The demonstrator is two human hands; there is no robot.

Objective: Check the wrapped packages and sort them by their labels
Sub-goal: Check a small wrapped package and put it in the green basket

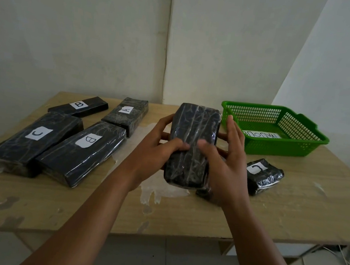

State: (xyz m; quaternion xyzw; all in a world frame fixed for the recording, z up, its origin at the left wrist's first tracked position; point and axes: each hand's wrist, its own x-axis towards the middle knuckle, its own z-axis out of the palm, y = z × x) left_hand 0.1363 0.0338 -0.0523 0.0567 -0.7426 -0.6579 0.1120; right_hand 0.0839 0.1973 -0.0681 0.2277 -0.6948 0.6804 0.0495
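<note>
You've got both hands, left (156,150) and right (224,160), curled round the unlabelled-side package (192,145), held up over the desk (181,216), probably so you can flip it and find its label.

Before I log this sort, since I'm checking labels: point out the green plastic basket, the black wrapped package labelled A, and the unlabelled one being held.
Green plastic basket (320,140), head view, right rim.
Black wrapped package labelled A (125,113), head view, top face.
Held black wrapped package (194,126), head view, upper face.

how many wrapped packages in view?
6, maybe more: held package; B, A, C, B at left; one right. Dark shape under right hand unclear.
</note>
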